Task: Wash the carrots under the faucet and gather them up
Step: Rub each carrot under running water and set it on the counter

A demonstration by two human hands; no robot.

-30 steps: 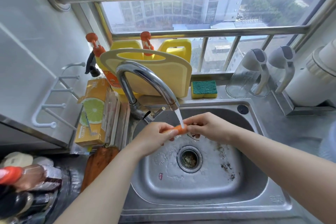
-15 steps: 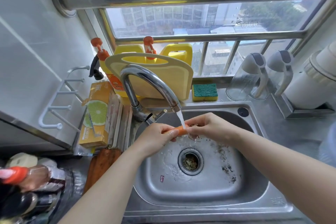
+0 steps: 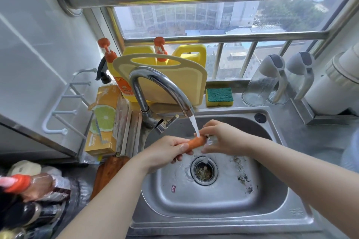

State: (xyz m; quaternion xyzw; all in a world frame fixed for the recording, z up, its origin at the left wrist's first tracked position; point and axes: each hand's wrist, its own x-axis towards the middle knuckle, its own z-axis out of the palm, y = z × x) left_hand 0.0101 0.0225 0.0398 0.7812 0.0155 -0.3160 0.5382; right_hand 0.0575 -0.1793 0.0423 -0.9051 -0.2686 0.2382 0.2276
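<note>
Steel sink (image 3: 213, 225), drain (image 3: 204, 170) at its middle. Just above the sink's drain, left hand (image 3: 165, 151) grips 1 carrot (image 3: 195, 142), fingers curled round it; right hand (image 3: 223, 139) pinches the other end. Water from the faucet (image 3: 161, 83) at the sink's back rim strikes the carrot. Behind the sink: sponge (image 3: 219, 96), cutting board (image 3: 174, 87).

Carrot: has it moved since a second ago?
No. The carrot sits where it was, just below the faucet spout and behind the drain, water still hitting it.
</note>
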